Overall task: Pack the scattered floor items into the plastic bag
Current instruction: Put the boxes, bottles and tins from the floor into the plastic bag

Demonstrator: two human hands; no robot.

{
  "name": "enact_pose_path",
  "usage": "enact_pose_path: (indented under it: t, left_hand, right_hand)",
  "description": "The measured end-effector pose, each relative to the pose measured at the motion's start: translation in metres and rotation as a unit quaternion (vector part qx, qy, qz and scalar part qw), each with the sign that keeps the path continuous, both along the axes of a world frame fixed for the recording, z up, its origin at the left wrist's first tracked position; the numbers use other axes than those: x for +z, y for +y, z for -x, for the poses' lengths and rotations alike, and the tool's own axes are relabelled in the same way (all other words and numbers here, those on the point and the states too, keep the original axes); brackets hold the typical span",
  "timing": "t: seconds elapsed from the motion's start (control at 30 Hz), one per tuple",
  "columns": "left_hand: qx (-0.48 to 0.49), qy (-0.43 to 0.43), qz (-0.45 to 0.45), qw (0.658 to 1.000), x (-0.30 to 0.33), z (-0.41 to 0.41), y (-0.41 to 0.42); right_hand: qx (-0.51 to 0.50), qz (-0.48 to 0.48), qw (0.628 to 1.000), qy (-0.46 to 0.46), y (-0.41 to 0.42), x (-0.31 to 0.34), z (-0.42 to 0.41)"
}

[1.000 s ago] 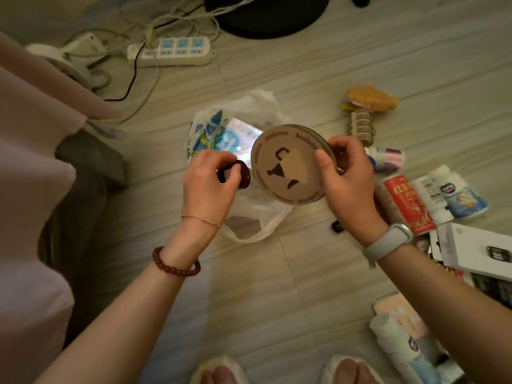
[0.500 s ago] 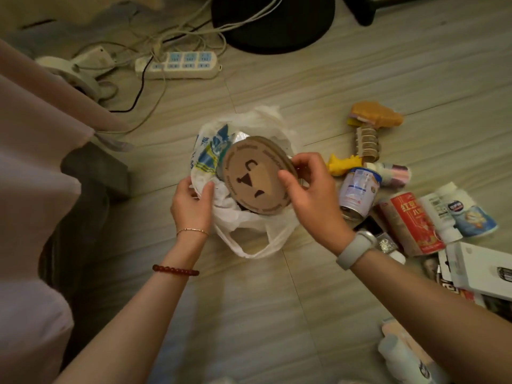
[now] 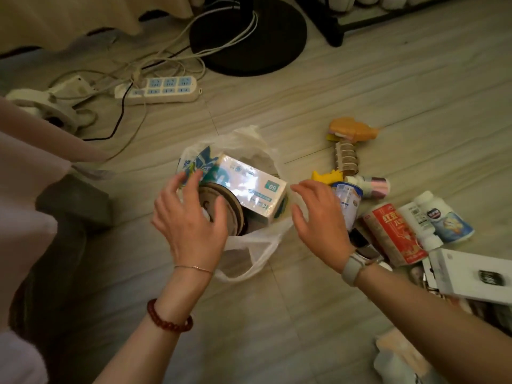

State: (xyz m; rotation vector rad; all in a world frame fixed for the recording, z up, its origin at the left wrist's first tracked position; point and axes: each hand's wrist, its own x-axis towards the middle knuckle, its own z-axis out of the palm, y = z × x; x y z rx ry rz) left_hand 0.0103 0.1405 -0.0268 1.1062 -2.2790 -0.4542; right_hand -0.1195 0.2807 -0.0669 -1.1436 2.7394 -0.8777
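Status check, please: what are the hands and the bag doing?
Left hand open over round brown cardboard box inside white plastic bag. Right hand open, empty. Nothing blocking.

Dim warm light — glare on box, edges bowed.

Left wrist: thin chain, dark red bead bracelet. Right wrist: pale watch band. Forearms bare.

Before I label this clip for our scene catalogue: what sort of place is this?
Likely a room at home: wood-look floor, a power strip with tangled cables, household bottles scattered beside a plastic bag.
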Motion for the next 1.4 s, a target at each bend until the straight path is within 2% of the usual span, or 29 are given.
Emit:
enact_pose_path:
  t: [0.1, 0.17, 0.23, 0.33, 0.43, 0.6, 0.7, 0.77, 0.87, 0.93, 0.97, 1.1, 1.23, 1.3, 1.37, 1.4]
  left_hand:
    - [-0.130, -0.033, 0.037, 0.990, -0.007, 0.033, 0.020]
    - [-0.206, -0.065, 0.038, 0.976, -0.017, 0.056, 0.032]
    - [-0.267, -0.107, 0.041, 0.957, -0.028, 0.077, 0.039]
    - [-0.346, -0.163, 0.038, 0.923, -0.041, 0.109, 0.041]
    - [-0.376, -0.232, -0.004, 0.897, -0.056, 0.144, 0.048]
    - [-0.394, -0.340, 0.006, 0.854, -0.080, 0.193, 0.061]
    - [-0.348, -0.360, 0.034, 0.865, -0.086, 0.203, 0.056]
    - [-0.316, -0.325, 0.027, 0.891, -0.080, 0.197, 0.052]
    - [-0.293, -0.181, -0.040, 0.938, -0.059, 0.172, 0.045]
    - [-0.303, -0.076, -0.053, 0.948, -0.041, 0.146, 0.025]
    - [-0.306, -0.060, -0.036, 0.950, -0.031, 0.132, 0.013]
    - [-0.288, -0.131, 0.008, 0.949, -0.015, 0.111, -0.045]
    - [-0.348, -0.255, 0.056, 0.901, -0.023, 0.119, -0.084]
    - [-0.375, -0.308, 0.036, 0.874, -0.028, 0.123, -0.090]
    - [-0.382, -0.326, 0.016, 0.865, -0.031, 0.127, -0.090]
    - [-0.376, -0.312, 0.019, 0.872, -0.031, 0.128, -0.089]
  right_hand:
    - [-0.136, -0.103, 0.985, -0.019, 0.031, -0.012, 0.026]
    - [-0.179, -0.156, 0.970, -0.046, 0.038, -0.016, 0.037]
    - [-0.174, -0.183, 0.966, -0.049, 0.037, -0.019, 0.041]
    - [-0.139, -0.171, 0.975, -0.034, 0.040, -0.019, 0.037]
    - [-0.096, -0.181, 0.977, -0.054, 0.056, -0.024, 0.030]
    - [-0.056, -0.167, 0.983, -0.043, 0.077, -0.036, 0.012]
    - [-0.033, -0.158, 0.986, -0.051, 0.080, -0.040, 0.010]
    - [-0.022, -0.137, 0.988, -0.072, 0.080, -0.040, 0.012]
    - [-0.056, -0.056, 0.987, -0.141, 0.084, -0.037, 0.019]
    - [-0.094, 0.020, 0.978, -0.184, 0.077, -0.031, 0.022]
    - [-0.112, 0.055, 0.971, -0.203, 0.073, -0.028, 0.023]
    - [-0.145, 0.156, 0.950, -0.228, 0.052, -0.015, 0.029]
    - [-0.138, 0.210, 0.934, -0.254, 0.028, 0.002, 0.038]
    - [-0.128, 0.220, 0.935, -0.247, 0.019, 0.006, 0.042]
    - [-0.123, 0.235, 0.935, -0.237, 0.013, 0.006, 0.044]
    - [-0.120, 0.243, 0.934, -0.235, 0.010, 0.005, 0.044]
